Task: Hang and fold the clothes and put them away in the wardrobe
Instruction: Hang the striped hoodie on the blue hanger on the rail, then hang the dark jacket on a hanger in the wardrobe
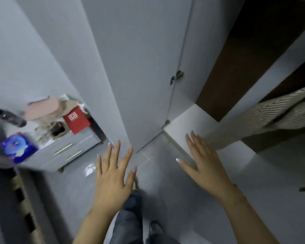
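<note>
Ahead, our right hand (205, 162) and left hand (113, 170) hover open, empty; the striped garment (278, 111) hangs upper right, nearer the right.

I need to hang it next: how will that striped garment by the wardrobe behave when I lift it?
The striped garment will probably be floppy: it already drapes and sags. It looks like thin fabric, so likely light, and may slip from loose fingers.

Both forearms are being shown bare, no sleeves visible. Long, pale polished nails are being worn on the left hand (113, 175) and right hand (205, 166). Blue jeans (128, 219) and dark shoes (155, 228) are being worn.
</note>
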`<action>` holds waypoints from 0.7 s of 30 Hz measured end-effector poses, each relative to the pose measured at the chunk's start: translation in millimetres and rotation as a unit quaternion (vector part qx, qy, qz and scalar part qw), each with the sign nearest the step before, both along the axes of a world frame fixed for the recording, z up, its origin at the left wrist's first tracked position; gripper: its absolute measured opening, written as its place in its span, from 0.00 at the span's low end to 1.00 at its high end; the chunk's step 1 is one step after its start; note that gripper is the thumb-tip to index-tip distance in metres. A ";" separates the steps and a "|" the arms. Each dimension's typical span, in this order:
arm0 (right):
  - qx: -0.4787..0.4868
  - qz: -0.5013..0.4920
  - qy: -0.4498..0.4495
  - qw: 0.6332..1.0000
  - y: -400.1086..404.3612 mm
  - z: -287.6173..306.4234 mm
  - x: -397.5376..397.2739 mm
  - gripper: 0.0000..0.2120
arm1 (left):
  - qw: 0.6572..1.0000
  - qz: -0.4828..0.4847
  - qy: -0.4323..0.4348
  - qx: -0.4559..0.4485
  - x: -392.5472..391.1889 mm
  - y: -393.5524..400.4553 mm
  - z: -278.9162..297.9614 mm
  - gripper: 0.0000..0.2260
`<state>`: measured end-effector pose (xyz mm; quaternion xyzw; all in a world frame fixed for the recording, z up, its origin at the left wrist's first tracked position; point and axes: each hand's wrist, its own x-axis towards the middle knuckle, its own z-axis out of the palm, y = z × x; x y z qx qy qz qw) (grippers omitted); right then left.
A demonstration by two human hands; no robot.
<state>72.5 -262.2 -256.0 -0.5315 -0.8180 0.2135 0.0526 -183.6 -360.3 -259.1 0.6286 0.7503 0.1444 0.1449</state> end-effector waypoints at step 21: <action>-0.035 0.592 -0.015 0.805 -288.4 -29.2 -357.8 0.35 | 0.823 0.566 -0.003 -0.050 -109.8 -458.9 4.5 0.28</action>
